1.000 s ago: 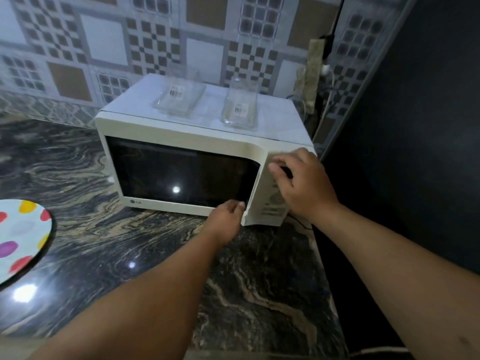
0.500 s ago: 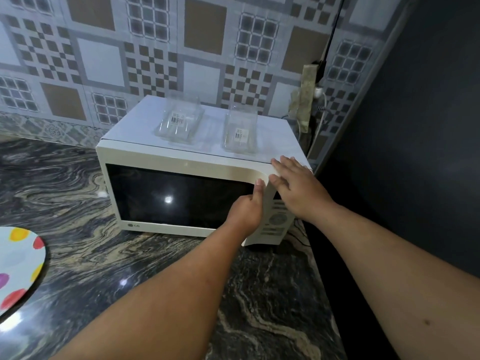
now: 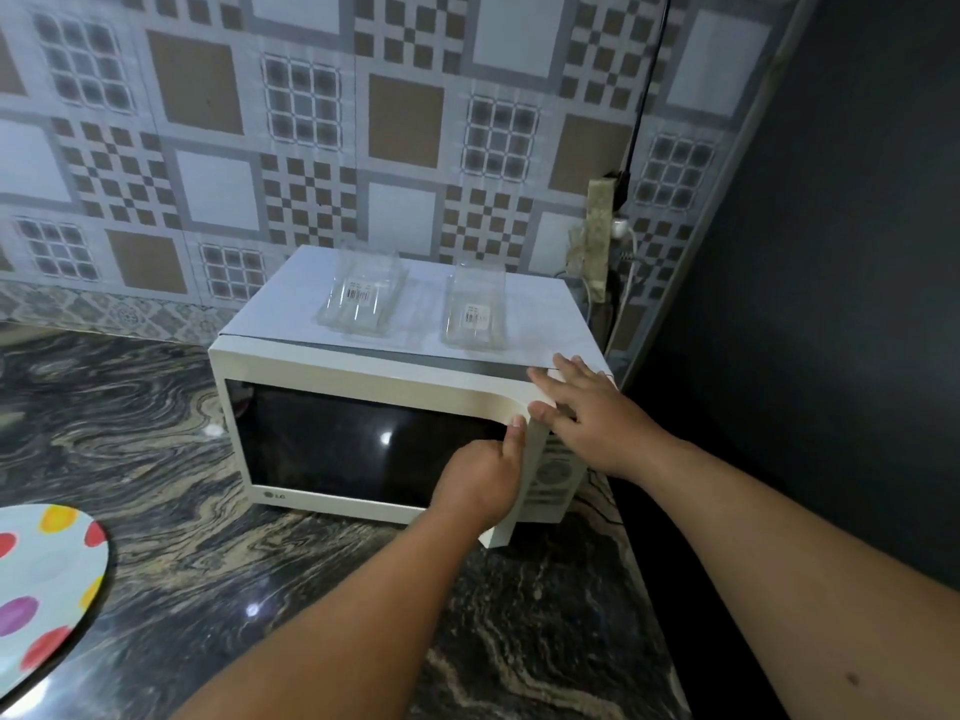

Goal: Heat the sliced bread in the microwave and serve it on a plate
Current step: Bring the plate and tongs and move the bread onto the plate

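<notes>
- Standing on the dark marbled counter (image 3: 322,589), the white microwave (image 3: 363,371) sits against the patterned tile wall (image 3: 311,122); its door (image 3: 358,444) is slightly ajar at the right edge.
- Left hand (image 3: 480,485) grips the door's right edge, fingers curled round it, thumb lying up the front.
- Right hand (image 3: 597,418) rests flat on the microwave's top right corner, fingers straight and spread, holding nothing.
- Two clear plastic containers (image 3: 363,298) lie on the microwave's top, apart from each other.
- Spotted plate (image 3: 47,589) lies on the counter at far left, well apart from the microwave.
- Sliced bread: cannot be seen through the dark door glass.
</notes>
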